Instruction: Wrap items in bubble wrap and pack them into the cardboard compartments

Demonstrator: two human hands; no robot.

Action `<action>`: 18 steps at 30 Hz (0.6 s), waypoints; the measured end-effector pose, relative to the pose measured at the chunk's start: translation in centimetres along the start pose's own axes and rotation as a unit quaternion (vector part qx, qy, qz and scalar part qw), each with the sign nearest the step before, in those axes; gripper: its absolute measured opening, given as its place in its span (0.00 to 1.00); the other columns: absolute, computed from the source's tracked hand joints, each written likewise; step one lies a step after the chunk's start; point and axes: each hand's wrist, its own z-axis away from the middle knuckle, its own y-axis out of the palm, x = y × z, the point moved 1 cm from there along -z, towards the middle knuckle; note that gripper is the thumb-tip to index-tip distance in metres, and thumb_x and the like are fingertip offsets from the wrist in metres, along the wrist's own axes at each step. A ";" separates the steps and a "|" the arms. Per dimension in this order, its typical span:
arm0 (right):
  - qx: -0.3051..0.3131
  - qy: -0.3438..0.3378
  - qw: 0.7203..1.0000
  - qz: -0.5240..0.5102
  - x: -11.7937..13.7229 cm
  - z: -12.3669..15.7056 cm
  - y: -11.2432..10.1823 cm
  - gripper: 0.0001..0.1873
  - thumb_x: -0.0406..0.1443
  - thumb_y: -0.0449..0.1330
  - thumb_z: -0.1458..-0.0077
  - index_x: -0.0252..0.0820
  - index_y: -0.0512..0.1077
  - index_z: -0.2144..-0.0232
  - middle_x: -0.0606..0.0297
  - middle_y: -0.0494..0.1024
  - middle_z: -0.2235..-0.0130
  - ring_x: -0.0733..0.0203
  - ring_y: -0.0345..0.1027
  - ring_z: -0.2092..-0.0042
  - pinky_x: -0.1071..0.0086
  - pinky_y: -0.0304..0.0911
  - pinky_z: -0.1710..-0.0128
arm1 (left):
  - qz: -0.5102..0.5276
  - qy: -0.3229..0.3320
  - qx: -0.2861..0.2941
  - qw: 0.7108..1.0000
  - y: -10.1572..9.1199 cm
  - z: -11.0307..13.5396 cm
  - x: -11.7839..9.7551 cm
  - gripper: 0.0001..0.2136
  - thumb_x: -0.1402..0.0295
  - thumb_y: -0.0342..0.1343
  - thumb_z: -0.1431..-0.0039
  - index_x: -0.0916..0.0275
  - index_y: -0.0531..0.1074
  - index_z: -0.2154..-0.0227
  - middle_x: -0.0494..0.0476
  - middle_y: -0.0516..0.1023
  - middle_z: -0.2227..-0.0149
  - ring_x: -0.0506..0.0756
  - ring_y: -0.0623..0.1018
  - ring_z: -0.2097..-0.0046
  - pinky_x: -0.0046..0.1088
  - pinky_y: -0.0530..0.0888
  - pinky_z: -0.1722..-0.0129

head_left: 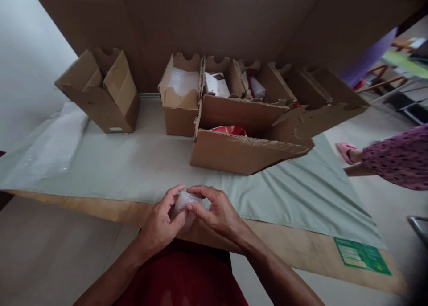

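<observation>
Close to my body, at the table's front edge, a small bundle of clear bubble wrap (187,201) sits between my two hands. My left hand (163,219) curls around its left side, thumb and fingers pressed on the plastic. From the right, my right hand (219,210) pinches the bundle near its top with thumb and forefinger. Whatever lies inside the wrap cannot be made out. Behind my hands stands a long, low cardboard box (247,154) with something red and shiny in it.
A row of open cardboard bins runs along the back; one holds bubble wrap sheets (183,81), another white pieces (217,84). A separate tall carton (110,105) stands left, beside flat plastic wrap (55,141). Pale green cloth (147,163) covers the table. A person's pink slipper (344,153) shows right.
</observation>
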 end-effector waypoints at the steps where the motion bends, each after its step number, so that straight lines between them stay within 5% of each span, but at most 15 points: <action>1: -0.015 -0.006 1.000 -0.010 0.2 0.1 -0.3 0.10 0.39 0.63 0.39 0.45 0.78 0.55 0.63 0.83 0.58 0.56 0.75 0.57 0.63 0.68 0.54 | 0.002 -0.003 0.002 1.000 0.2 0.0 -0.1 0.27 0.62 0.59 0.39 0.59 0.65 0.38 0.59 0.83 0.55 0.56 0.82 0.58 0.31 0.78 0.56; 5: -0.046 -0.021 0.998 -0.024 0.7 0.8 -1.9 0.08 0.38 0.62 0.39 0.44 0.77 0.57 0.64 0.82 0.60 0.58 0.75 0.59 0.67 0.68 0.58 | -0.011 0.006 0.048 0.999 0.5 -0.1 -0.5 0.18 0.64 0.58 0.40 0.59 0.73 0.48 0.54 0.82 0.60 0.53 0.80 0.63 0.26 0.77 0.63; 10: 0.037 -0.009 0.993 0.113 0.5 1.4 -3.1 0.11 0.36 0.67 0.44 0.44 0.77 0.57 0.63 0.82 0.60 0.56 0.73 0.59 0.65 0.66 0.59 | -0.077 0.041 0.078 0.993 1.0 0.1 -1.3 0.08 0.65 0.53 0.39 0.60 0.77 0.66 0.48 0.76 0.74 0.50 0.73 0.73 0.23 0.71 0.73; 14: 0.044 -0.028 0.985 0.167 0.7 1.6 -4.2 0.05 0.32 0.67 0.46 0.43 0.77 0.65 0.66 0.80 0.67 0.59 0.70 0.66 0.67 0.63 0.63 | -0.095 0.075 0.089 0.989 1.4 -0.1 -1.8 0.08 0.66 0.54 0.39 0.58 0.78 0.64 0.49 0.80 0.72 0.51 0.76 0.72 0.23 0.73 0.71; 18: -0.042 -0.048 0.987 0.149 2.1 1.8 -8.5 0.02 0.35 0.62 0.42 0.44 0.75 0.67 0.68 0.78 0.70 0.61 0.69 0.69 0.70 0.63 0.68 | -0.104 0.104 0.062 0.987 1.2 -1.1 -1.3 0.11 0.68 0.53 0.39 0.56 0.79 0.59 0.51 0.84 0.66 0.53 0.82 0.67 0.24 0.77 0.68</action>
